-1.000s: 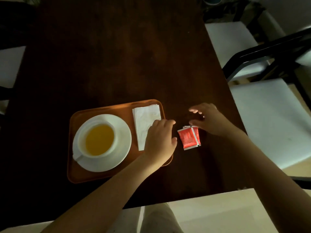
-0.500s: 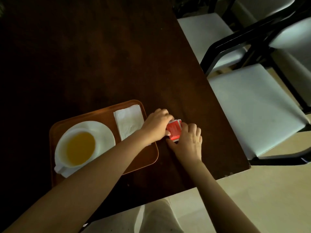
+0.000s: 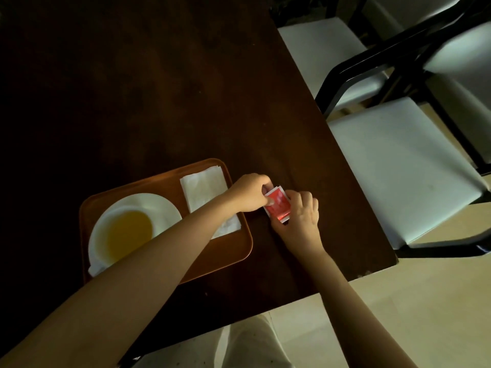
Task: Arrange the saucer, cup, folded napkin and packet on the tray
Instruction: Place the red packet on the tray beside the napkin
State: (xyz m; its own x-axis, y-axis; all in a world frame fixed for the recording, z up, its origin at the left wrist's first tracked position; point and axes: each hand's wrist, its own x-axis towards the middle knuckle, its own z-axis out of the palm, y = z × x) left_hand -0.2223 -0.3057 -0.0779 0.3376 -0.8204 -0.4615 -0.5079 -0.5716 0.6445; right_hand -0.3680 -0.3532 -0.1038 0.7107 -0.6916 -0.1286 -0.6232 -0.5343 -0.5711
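Note:
An orange-brown tray (image 3: 148,181) lies on the dark table. On its left part stands a white saucer (image 3: 162,208) bearing a white cup (image 3: 125,235) of yellow liquid. A folded white napkin (image 3: 203,189) rests on the tray's right part, partly under my left forearm. Just right of the tray, on the table, is a red packet (image 3: 277,207). My left hand (image 3: 249,192) pinches its left edge and my right hand (image 3: 300,221) grips its right and lower edge. Both hands hold the packet.
The dark wooden table (image 3: 159,88) ends at a right edge near the packet and a near edge below the tray. Two white-cushioned chairs with black frames (image 3: 398,160) stand to the right of the table. Pale floor lies below.
My two hands have come together on the red packet; a second ago the left hand lay on the napkin and the right hovered beside the packet. The view shifted right.

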